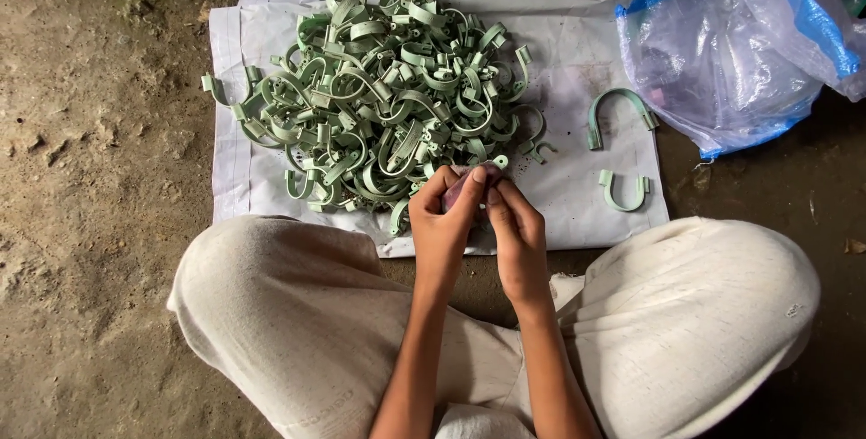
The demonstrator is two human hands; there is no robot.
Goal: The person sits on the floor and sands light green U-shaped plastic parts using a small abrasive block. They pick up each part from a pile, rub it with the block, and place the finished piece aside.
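Note:
A big heap of pale green plastic pipe clamps (pixel 392 87) lies on a white sheet (pixel 577 69) spread on the dirt floor. My left hand (pixel 442 222) and my right hand (pixel 514 227) meet just in front of the heap's near edge. Together they pinch a small dark purplish object (pixel 458 188), mostly hidden by the fingers; what it is I cannot tell. Two single clamps lie apart on the right of the sheet, a larger one (pixel 620 114) and a smaller one (pixel 623 192).
A clear and blue plastic bag (pixel 735 51) sits at the upper right, partly on the sheet. My crossed legs in off-white trousers (pixel 289 313) frame the near side. Bare earthen floor (pixel 99 177) spreads to the left.

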